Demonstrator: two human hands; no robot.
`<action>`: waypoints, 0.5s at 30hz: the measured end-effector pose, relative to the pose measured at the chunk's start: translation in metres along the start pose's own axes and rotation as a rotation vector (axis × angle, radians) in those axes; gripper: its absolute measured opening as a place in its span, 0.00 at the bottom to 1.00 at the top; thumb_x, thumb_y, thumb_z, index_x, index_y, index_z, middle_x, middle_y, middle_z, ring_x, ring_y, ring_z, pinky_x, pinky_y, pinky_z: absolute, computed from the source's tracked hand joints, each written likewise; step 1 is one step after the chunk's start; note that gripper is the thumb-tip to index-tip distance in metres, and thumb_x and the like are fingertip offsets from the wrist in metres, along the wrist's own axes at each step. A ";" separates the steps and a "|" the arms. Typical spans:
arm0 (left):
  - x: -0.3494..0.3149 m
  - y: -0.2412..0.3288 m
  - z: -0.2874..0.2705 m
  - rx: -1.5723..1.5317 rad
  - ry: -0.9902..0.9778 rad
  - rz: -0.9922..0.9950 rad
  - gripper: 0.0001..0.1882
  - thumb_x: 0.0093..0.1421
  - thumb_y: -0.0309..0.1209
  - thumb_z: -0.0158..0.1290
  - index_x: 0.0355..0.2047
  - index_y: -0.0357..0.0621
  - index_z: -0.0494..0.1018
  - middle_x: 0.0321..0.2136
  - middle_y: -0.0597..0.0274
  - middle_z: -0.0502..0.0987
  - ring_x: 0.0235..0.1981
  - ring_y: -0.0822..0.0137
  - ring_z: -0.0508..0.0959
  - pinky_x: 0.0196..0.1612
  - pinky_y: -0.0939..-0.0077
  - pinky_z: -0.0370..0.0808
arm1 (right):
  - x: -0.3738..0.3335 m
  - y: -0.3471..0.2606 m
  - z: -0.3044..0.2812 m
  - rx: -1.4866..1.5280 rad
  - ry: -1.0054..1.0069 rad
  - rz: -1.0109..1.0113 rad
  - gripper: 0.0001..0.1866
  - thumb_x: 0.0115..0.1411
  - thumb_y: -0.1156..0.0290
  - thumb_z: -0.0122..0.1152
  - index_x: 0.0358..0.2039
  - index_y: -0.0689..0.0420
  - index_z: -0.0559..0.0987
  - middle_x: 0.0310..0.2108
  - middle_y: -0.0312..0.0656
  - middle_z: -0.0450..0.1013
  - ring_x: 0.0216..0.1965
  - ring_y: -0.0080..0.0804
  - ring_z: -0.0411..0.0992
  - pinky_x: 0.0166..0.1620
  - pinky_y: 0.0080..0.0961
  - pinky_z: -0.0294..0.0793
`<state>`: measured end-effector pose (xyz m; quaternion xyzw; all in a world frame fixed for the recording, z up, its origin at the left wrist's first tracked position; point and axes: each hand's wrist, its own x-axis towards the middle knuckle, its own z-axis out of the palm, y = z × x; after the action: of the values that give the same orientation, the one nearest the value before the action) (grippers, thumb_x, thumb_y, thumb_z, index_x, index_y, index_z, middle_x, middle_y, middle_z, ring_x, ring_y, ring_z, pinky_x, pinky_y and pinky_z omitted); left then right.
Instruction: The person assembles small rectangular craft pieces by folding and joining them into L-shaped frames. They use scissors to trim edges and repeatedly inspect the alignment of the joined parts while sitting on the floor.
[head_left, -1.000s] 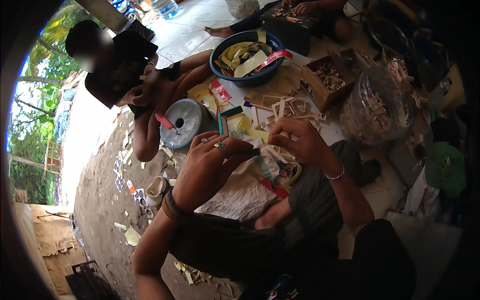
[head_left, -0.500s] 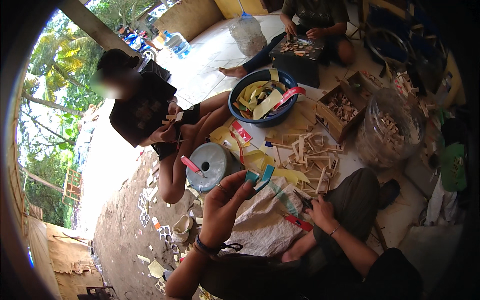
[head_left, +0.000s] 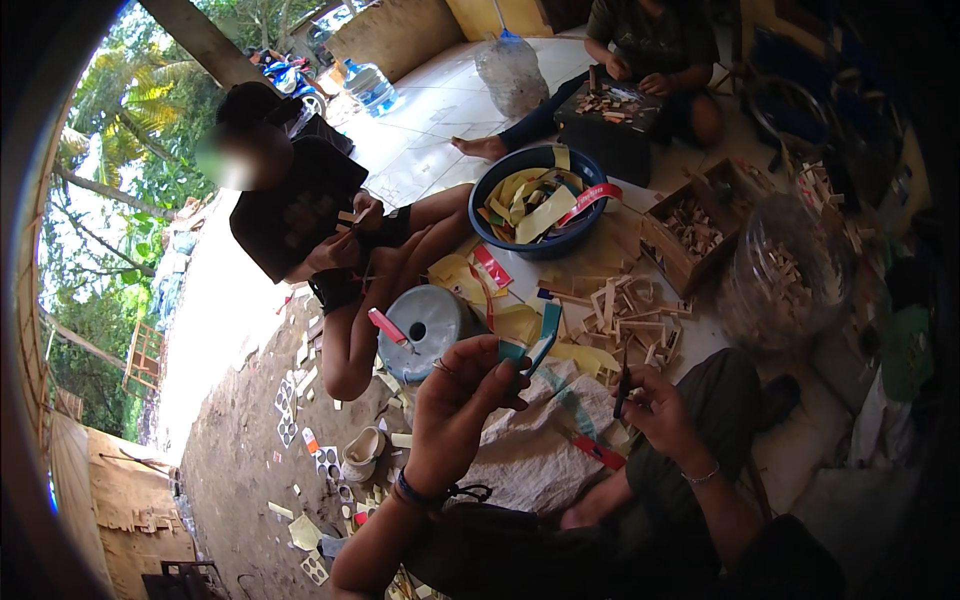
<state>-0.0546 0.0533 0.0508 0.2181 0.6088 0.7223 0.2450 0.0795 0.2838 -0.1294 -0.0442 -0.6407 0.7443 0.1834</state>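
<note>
Between the thumb and fingers of my left hand is a folded teal strip, its free end standing up. My right hand is closed around a pair of dark scissors, held upright to the right of the strip and apart from it. Under both hands a whitish cloth lies across my lap. A red flat piece rests on the cloth, below the scissors.
Ahead are a grey round container, a blue basin of paper scraps and a heap of small wooden frames. A wooden box and clear plastic container stand right. Two people sit working nearby.
My right hand has lifted from the cloth with the scissors, which now point up. The left hand has turned the teal strip slightly. The whole view has shifted a little.
</note>
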 end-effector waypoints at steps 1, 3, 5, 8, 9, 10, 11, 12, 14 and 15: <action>-0.001 0.001 0.001 0.007 0.015 -0.006 0.19 0.72 0.24 0.56 0.61 0.39 0.67 0.50 0.57 0.81 0.48 0.68 0.83 0.47 0.74 0.84 | 0.005 -0.018 0.007 -0.015 -0.002 0.062 0.15 0.62 0.77 0.69 0.48 0.59 0.77 0.51 0.39 0.76 0.47 0.24 0.77 0.46 0.23 0.76; -0.002 0.004 0.004 -0.010 0.013 -0.016 0.20 0.71 0.24 0.57 0.61 0.38 0.68 0.49 0.58 0.81 0.46 0.70 0.82 0.45 0.75 0.83 | 0.013 -0.052 0.019 -0.018 -0.018 0.074 0.13 0.64 0.78 0.68 0.47 0.56 0.75 0.52 0.40 0.75 0.52 0.26 0.75 0.51 0.22 0.77; -0.003 0.007 0.006 0.013 0.014 0.004 0.20 0.71 0.25 0.58 0.61 0.38 0.68 0.47 0.60 0.81 0.43 0.72 0.82 0.42 0.77 0.82 | 0.020 -0.073 0.032 0.150 0.035 0.043 0.17 0.63 0.76 0.71 0.49 0.56 0.74 0.52 0.42 0.76 0.51 0.25 0.76 0.51 0.24 0.77; -0.007 0.012 0.008 0.120 0.025 0.055 0.20 0.70 0.26 0.59 0.60 0.37 0.70 0.42 0.64 0.80 0.37 0.77 0.79 0.38 0.82 0.79 | 0.031 -0.082 0.046 0.219 0.114 -0.032 0.23 0.63 0.75 0.72 0.53 0.55 0.68 0.53 0.44 0.73 0.57 0.29 0.73 0.57 0.26 0.76; -0.009 0.014 0.008 0.155 0.029 0.058 0.20 0.70 0.26 0.59 0.60 0.37 0.71 0.40 0.66 0.80 0.36 0.79 0.77 0.37 0.83 0.77 | 0.036 -0.079 0.051 0.205 0.151 -0.039 0.24 0.63 0.75 0.72 0.53 0.55 0.67 0.53 0.43 0.72 0.59 0.30 0.72 0.58 0.26 0.75; -0.011 0.015 0.007 0.190 0.033 0.059 0.19 0.70 0.26 0.59 0.60 0.36 0.72 0.38 0.67 0.79 0.34 0.80 0.76 0.36 0.84 0.76 | 0.040 -0.074 0.054 0.196 0.179 -0.068 0.24 0.64 0.75 0.72 0.54 0.55 0.66 0.53 0.43 0.71 0.60 0.31 0.71 0.58 0.27 0.75; -0.013 0.016 0.007 0.208 0.049 0.072 0.19 0.71 0.26 0.59 0.60 0.36 0.72 0.38 0.68 0.79 0.33 0.81 0.76 0.36 0.85 0.75 | 0.044 -0.068 0.056 0.268 0.184 0.011 0.25 0.64 0.75 0.71 0.54 0.53 0.65 0.54 0.43 0.68 0.66 0.35 0.67 0.60 0.29 0.74; -0.014 0.016 0.009 0.227 0.062 0.081 0.19 0.71 0.26 0.58 0.60 0.35 0.73 0.37 0.68 0.78 0.33 0.81 0.75 0.35 0.85 0.74 | 0.046 -0.062 0.057 0.325 0.166 0.005 0.25 0.64 0.76 0.71 0.54 0.53 0.65 0.53 0.42 0.69 0.66 0.35 0.68 0.60 0.30 0.74; -0.016 0.016 0.009 0.259 0.085 0.111 0.20 0.71 0.26 0.58 0.61 0.35 0.73 0.37 0.68 0.79 0.33 0.82 0.75 0.35 0.86 0.73 | 0.048 -0.054 0.059 0.442 0.159 0.030 0.26 0.63 0.76 0.72 0.55 0.52 0.65 0.53 0.42 0.71 0.65 0.36 0.70 0.60 0.31 0.74; -0.015 0.015 0.009 0.272 0.098 0.133 0.20 0.71 0.26 0.58 0.62 0.35 0.73 0.38 0.68 0.79 0.33 0.82 0.76 0.35 0.86 0.74 | 0.045 -0.053 0.057 0.436 0.117 0.040 0.27 0.63 0.77 0.72 0.55 0.52 0.65 0.51 0.42 0.73 0.63 0.36 0.72 0.61 0.32 0.75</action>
<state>-0.0385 0.0486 0.0672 0.2536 0.6965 0.6576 0.1346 0.0317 0.2510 -0.0604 -0.0591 -0.4518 0.8649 0.2106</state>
